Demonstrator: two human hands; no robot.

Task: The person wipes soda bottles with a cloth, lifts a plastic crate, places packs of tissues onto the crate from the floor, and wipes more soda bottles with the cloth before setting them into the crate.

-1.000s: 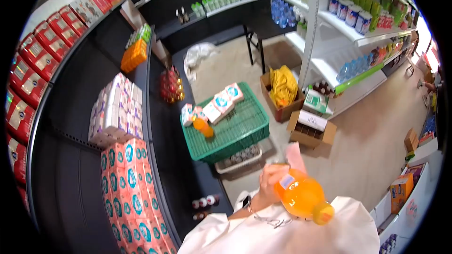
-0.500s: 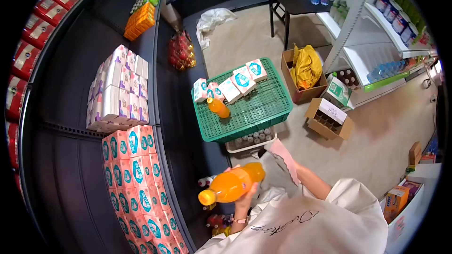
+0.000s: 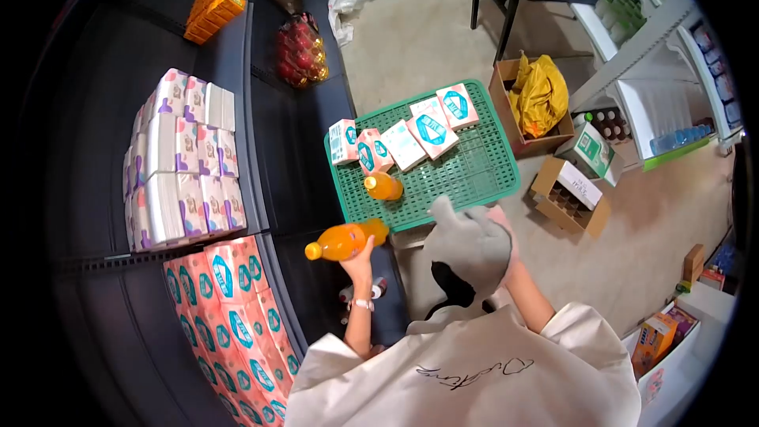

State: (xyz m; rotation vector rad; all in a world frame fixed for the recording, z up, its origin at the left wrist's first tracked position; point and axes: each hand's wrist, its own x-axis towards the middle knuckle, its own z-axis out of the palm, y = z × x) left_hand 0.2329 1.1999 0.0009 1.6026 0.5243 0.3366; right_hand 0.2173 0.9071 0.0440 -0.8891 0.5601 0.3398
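Just left of the green crate (image 3: 494,170), the left hand (image 3: 361,263) holds a large orange bottle (image 3: 338,242) above the dark shelf ledge (image 3: 393,312). Its fingers are closed round the lower body of the bottle, leaving the shoulder and cap free. The bottle lies nearly level across the view: its long axis runs from left to right, the yellow cap (image 3: 314,251) points toward the shelves and sits slightly lower in view, and the base faces the crate's near edge. A pale band (image 3: 364,304) circles the left wrist.

The right hand (image 3: 511,259) is at a soft grey cloth (image 3: 470,249) in front of the crate; the cloth seems to cover most of it, so I cannot tell how far its fingers are open or whether they grip.

On the crate, a smaller orange bottle (image 3: 385,187) has its cap toward the left, near a slanting row of pink-and-white packs (image 3: 432,136). Farther left are stacked pink packs (image 3: 237,308); to the right, a cardboard box (image 3: 545,141) holds a yellow bag (image 3: 540,95)
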